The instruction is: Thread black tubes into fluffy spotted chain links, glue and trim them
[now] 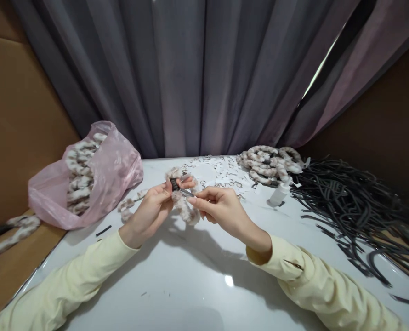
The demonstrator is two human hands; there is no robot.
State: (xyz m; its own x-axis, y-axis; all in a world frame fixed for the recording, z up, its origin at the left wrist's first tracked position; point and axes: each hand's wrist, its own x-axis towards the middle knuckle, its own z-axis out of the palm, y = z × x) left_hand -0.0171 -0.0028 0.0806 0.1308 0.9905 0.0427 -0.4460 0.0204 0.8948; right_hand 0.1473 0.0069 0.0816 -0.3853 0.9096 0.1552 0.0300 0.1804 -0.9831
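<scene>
Over the middle of the white table, my left hand (150,209) is closed on a fluffy white-and-brown loop (187,215). Its fingers pinch the loop near a dark, ribbed band (174,185). My right hand (224,210) pinches a thin, greyish, straight piece (187,193) between thumb and fingers; whether it is a tool or a strip I cannot tell. The tip of that piece points at the band, close to my left fingers. Part of the loop is hidden behind both hands.
A pink plastic bag (122,161) of fluffy loops stands left. White paper pieces (225,177) with dark curls lie behind my hands. Back right are a pile of fluffy loops (266,161), a small white bottle (279,195) and a heap of black cords (342,197).
</scene>
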